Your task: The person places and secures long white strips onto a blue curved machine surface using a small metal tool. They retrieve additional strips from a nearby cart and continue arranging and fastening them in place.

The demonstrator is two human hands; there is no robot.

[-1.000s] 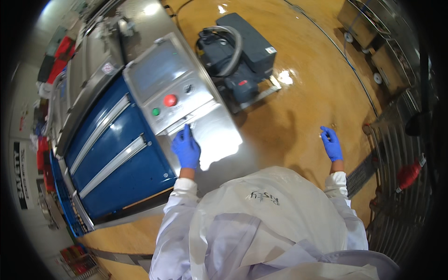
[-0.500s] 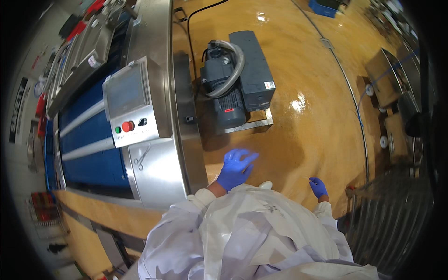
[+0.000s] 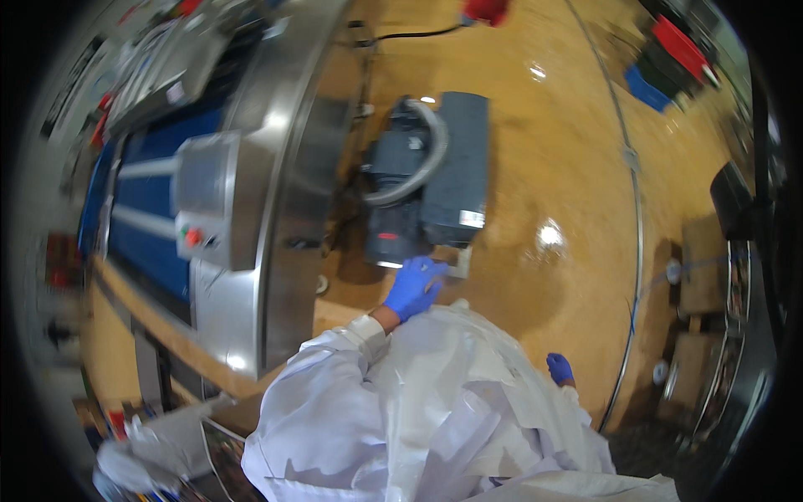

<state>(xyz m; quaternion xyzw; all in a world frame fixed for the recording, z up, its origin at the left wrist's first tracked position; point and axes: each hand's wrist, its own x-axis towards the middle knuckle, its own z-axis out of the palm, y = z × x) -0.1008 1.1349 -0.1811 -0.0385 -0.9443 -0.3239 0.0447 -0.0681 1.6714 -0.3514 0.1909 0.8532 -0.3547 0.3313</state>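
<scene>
My left hand [image 3: 412,289], in a blue glove, is held out in front of my white coat. Its fingers are loosely apart, and nothing shows in them. Just beyond it on the floor stands a dark grey pump [image 3: 456,167] with a grey hose [image 3: 437,151] looped over it; the hand overlaps its metal base in the picture, and touch cannot be told. My right hand [image 3: 560,368], also blue-gloved, hangs low at my right side. It looks small and blurred, and its fingers cannot be made out well.
On the left is a steel machine [image 3: 305,109] with a blue belt [image 3: 159,259] and a control box [image 3: 213,197] bearing a red button. Wheeled carts [image 3: 707,268] stand right. Stacked crates [image 3: 669,63] sit far right. A pipe [image 3: 637,234] runs along the shiny floor.
The view has swung, and the machine's control box now lies further left. Red, dark and blue stacked crates show more fully at upper right. My left hand is now closer to the pump's base.
</scene>
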